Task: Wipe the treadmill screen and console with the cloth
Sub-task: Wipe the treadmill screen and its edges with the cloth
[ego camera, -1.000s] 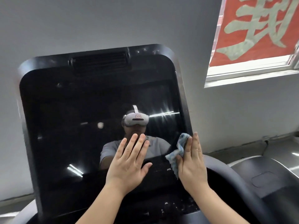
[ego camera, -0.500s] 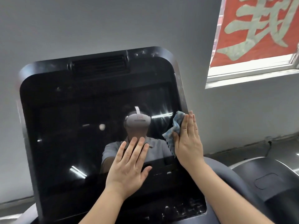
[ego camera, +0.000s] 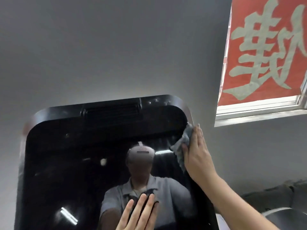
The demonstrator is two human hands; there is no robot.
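The treadmill screen is a tall glossy black panel with rounded corners and a vent slot near its top. It mirrors a person wearing a headset. My right hand presses a crumpled blue-grey cloth against the screen's upper right edge, fingers pointing up. My left hand lies flat on the lower middle of the glass with its fingers spread. The console below the screen is out of frame.
A grey wall rises behind the screen. A window with a red banner bearing a large pale character sits at the upper right. The dark curved shroud of a neighbouring machine shows at the lower right.
My right hand has slid the cloth up the screen's right edge from the lower part to near the top corner. The view has tilted upward, so my left hand sits lower in frame.
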